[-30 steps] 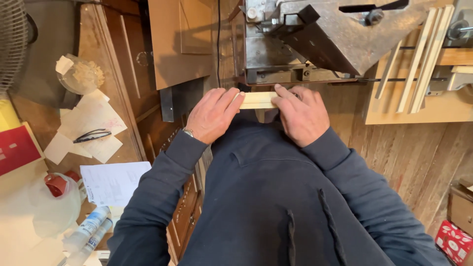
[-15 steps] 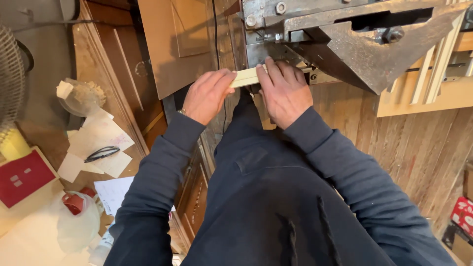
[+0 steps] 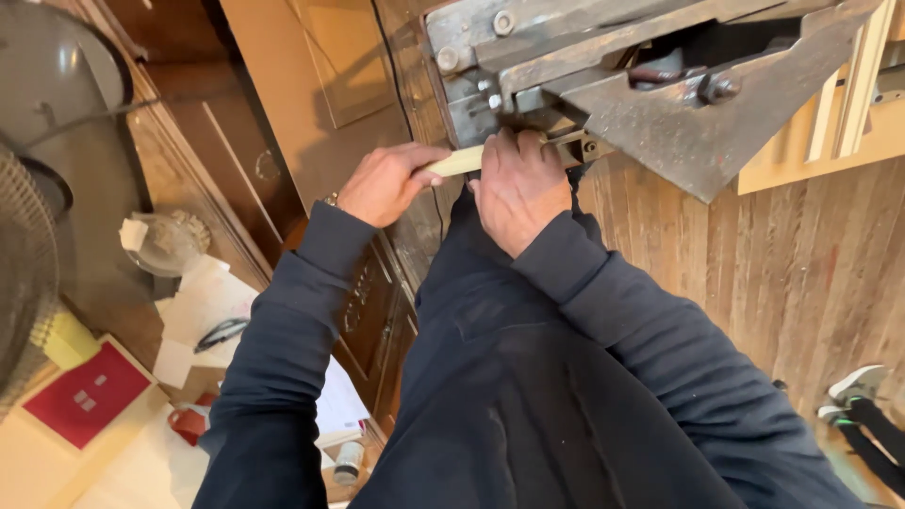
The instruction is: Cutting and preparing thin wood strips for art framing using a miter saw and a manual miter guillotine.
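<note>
Both of my hands hold a short pale wooden strip [image 3: 456, 162] in front of my body. My left hand [image 3: 385, 183] grips its left end with the thumb on top. My right hand [image 3: 515, 187] covers its right end, fingers pressed against a rusty grey metal machine [image 3: 679, 104] with bolts and a triangular bracket. The strip's right end is hidden under my right hand, so I cannot tell whether it enters the machine.
Dark carved wooden panels [image 3: 368, 302] lean at my left. Left of them lie white papers [image 3: 203, 306], a red box [image 3: 87, 394], a small bottle [image 3: 349, 462] and a fan grille [image 3: 24, 273]. Pale wooden slats [image 3: 848, 85] stand top right. Another person's shoes [image 3: 853, 388] show bottom right.
My hands have carried the wooden strip up and to the right, to the machine. The view has shifted with my head, and the machine now looks closer.
</note>
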